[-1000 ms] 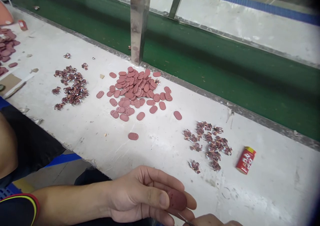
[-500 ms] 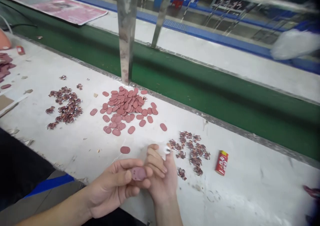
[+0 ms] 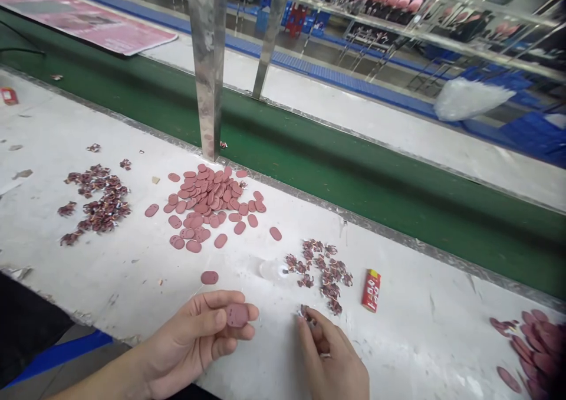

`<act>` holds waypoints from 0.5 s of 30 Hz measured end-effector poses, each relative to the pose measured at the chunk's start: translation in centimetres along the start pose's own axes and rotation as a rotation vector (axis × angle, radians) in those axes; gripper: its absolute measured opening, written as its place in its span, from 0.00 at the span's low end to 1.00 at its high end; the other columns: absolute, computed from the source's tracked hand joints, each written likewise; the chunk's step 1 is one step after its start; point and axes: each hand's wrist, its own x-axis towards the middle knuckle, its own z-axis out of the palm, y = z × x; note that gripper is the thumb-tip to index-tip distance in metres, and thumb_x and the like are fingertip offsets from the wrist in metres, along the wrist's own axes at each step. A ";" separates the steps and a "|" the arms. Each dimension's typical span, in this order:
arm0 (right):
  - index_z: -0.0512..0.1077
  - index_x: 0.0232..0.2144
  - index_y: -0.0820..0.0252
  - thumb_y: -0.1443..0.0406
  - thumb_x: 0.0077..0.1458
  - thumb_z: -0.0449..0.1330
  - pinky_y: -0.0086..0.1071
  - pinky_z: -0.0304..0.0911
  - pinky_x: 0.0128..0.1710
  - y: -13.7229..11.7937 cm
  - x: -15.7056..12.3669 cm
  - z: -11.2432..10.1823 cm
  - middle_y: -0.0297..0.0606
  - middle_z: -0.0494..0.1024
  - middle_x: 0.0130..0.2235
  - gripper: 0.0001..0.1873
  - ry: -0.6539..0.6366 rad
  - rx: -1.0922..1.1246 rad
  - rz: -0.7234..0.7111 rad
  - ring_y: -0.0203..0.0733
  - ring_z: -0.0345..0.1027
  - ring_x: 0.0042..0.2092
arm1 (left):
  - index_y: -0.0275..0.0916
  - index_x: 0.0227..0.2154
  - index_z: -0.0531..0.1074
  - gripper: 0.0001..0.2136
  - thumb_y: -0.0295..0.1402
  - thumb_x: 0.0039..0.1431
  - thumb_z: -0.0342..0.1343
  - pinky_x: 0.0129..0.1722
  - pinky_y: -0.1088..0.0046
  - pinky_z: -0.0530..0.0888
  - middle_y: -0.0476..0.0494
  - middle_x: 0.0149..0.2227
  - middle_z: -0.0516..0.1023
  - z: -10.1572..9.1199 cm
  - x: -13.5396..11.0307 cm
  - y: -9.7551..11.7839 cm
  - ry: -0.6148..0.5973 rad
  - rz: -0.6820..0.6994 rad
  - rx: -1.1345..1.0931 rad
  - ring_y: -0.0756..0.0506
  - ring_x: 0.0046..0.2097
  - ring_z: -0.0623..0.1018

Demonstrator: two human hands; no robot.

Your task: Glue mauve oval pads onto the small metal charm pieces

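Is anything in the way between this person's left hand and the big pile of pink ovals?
One loose pink oval lies on the white bench just beyond the left hand, short of the pile. It touches neither, and nothing else visible stands between them.

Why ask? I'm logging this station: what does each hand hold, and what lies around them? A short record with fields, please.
left hand: holds an oval pad between thumb and fingers
right hand: pinches a small scrap
nearest: scrap pile, lone pad
further: pad pile, red canister, on the bench
behind: green belt
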 end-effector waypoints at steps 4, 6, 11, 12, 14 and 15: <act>0.82 0.40 0.50 0.51 0.60 0.58 0.43 0.64 0.43 1.3 0.5 -0.1 0.39 0.78 0.46 0.17 -0.053 -0.052 -0.153 0.48 0.71 0.39 | 0.38 0.41 0.86 0.11 0.30 0.54 0.74 0.38 0.84 0.82 0.38 0.45 0.89 0.5 0.0 -0.6 -0.015 -0.028 0.023 0.48 0.42 0.88; 0.81 0.39 0.51 0.50 0.62 0.57 0.41 0.66 0.36 1.5 0.5 -0.5 0.41 0.78 0.46 0.18 -0.042 -0.068 -0.163 0.48 0.71 0.38 | 0.38 0.41 0.86 0.11 0.29 0.54 0.74 0.38 0.84 0.81 0.38 0.45 0.89 0.5 0.0 -0.7 -0.012 -0.029 0.031 0.48 0.42 0.88; 0.78 0.43 0.56 0.45 0.57 0.63 0.45 0.67 0.38 1.2 1.3 -0.4 0.43 0.79 0.42 0.23 -0.003 -0.159 -0.147 0.49 0.72 0.35 | 0.38 0.41 0.86 0.11 0.30 0.54 0.74 0.40 0.83 0.81 0.39 0.46 0.88 0.7 0.2 -1.0 0.014 -0.014 0.058 0.48 0.43 0.88; 0.79 0.42 0.55 0.46 0.56 0.63 0.46 0.67 0.41 1.0 1.4 -0.2 0.42 0.79 0.41 0.22 -0.021 -0.162 -0.158 0.49 0.72 0.35 | 0.38 0.41 0.86 0.11 0.30 0.54 0.75 0.39 0.83 0.81 0.38 0.46 0.88 0.7 0.2 -1.1 0.013 -0.015 0.069 0.47 0.42 0.88; 0.80 0.38 0.53 0.48 0.56 0.62 0.47 0.67 0.43 0.7 1.6 0.1 0.40 0.79 0.40 0.18 -0.048 -0.145 -0.160 0.48 0.71 0.34 | 0.39 0.41 0.85 0.11 0.31 0.54 0.75 0.38 0.82 0.81 0.38 0.47 0.88 0.9 0.3 -1.2 0.009 -0.015 0.093 0.47 0.42 0.88; 0.80 0.36 0.52 0.48 0.56 0.63 0.47 0.67 0.43 0.5 1.6 0.2 0.40 0.79 0.38 0.17 -0.051 -0.125 -0.141 0.48 0.71 0.33 | 0.39 0.41 0.85 0.11 0.31 0.54 0.75 0.38 0.81 0.81 0.39 0.47 0.88 1.0 0.4 -1.3 0.008 -0.013 0.103 0.47 0.42 0.88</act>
